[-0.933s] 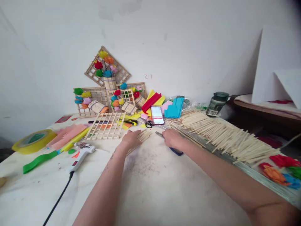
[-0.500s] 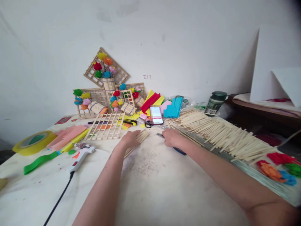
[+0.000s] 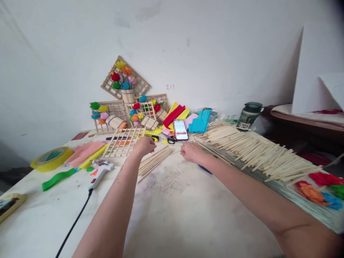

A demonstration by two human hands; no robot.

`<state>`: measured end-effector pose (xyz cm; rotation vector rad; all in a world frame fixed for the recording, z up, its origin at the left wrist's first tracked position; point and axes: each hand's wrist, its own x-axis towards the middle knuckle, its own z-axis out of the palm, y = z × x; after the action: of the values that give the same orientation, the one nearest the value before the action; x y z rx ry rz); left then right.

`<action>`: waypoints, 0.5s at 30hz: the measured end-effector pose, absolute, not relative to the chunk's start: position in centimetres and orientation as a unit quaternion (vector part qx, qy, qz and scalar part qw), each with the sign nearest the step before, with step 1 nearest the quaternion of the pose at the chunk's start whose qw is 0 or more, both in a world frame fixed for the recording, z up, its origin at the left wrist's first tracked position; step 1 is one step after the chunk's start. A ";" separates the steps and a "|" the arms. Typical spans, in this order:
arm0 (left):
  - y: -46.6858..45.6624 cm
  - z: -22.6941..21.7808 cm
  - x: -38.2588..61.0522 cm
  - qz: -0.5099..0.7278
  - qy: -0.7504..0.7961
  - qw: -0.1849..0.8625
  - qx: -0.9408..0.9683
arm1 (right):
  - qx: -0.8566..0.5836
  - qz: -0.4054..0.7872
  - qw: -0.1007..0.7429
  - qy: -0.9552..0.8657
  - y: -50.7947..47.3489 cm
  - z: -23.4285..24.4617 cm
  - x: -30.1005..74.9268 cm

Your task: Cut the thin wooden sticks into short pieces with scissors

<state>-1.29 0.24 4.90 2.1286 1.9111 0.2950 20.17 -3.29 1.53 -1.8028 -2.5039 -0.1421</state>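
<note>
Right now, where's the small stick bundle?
Head view, near centre: the small stick bundle lies just below and right of the left hand, with the glue gun farther left.

Bare upper limbs of the person, viewed from the head and extended forward. The left forearm (image 3: 113, 206) rises obliquely from the lower edge, inclined toward the midline; its wrist (image 3: 137, 148) is slightly bent, and the left hand (image 3: 145, 146) is turned back uppermost, with fingers curled and tips directed toward the opposite hand. The right forearm (image 3: 242, 186) enters from the lower right, a skin crease (image 3: 297, 226) marking the elbow region. The right hand (image 3: 192, 152) points leftward, fingers flexed together, their grip indistinct. The two hands are apart.
</note>
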 end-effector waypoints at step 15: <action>-2.5 3.6 -2.7 0.068 0.673 0.096 0.730 | -0.514 -0.066 0.038 -0.854 -2.9 -0.1 16.6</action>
<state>-2.75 -2.50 3.61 2.1638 1.9951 0.2024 16.57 -2.88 -0.14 -1.5781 -2.6213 -0.2021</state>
